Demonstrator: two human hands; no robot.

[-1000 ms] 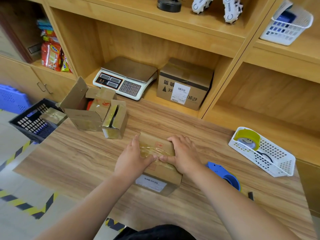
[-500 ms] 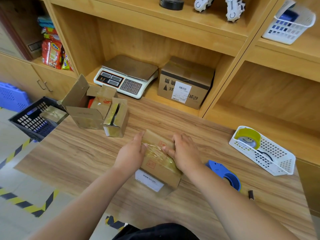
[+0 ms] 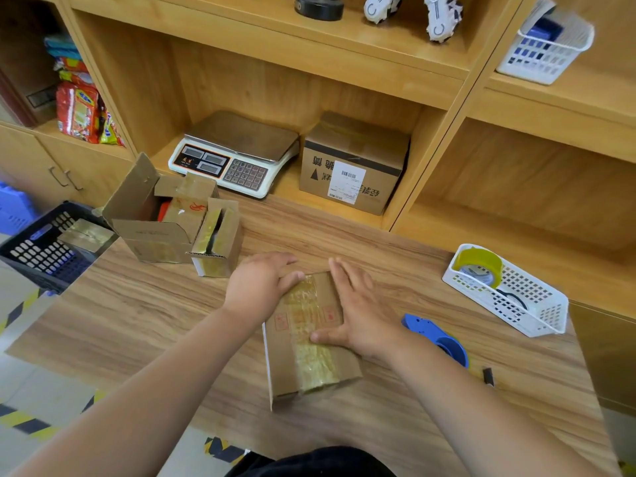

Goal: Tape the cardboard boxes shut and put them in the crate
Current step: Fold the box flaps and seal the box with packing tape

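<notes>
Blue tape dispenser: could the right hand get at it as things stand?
Probably yes: the tape dispenser lies just beside the right hand, nothing between them, though that hand presses the box.

A scale (image 3: pixel 237 156) sits in the shelf niche (image 3: pixel 165 98) behind the counter's (image 3: pixel 137 321) far edge. Snack packets (image 3: pixel 79 111) fill the compartment to its left. On the shelf above stand two white cleats (image 3: pixel 437 15) beside a black round thing (image 3: pixel 320 6). A white basket (image 3: pixel 547 53) sits farther right. Striped tape (image 3: pixel 20 311) marks the floor (image 3: pixel 34 383).

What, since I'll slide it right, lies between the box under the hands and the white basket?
Head view: the blue tape dispenser lies on the table between the box and the white basket.
</notes>
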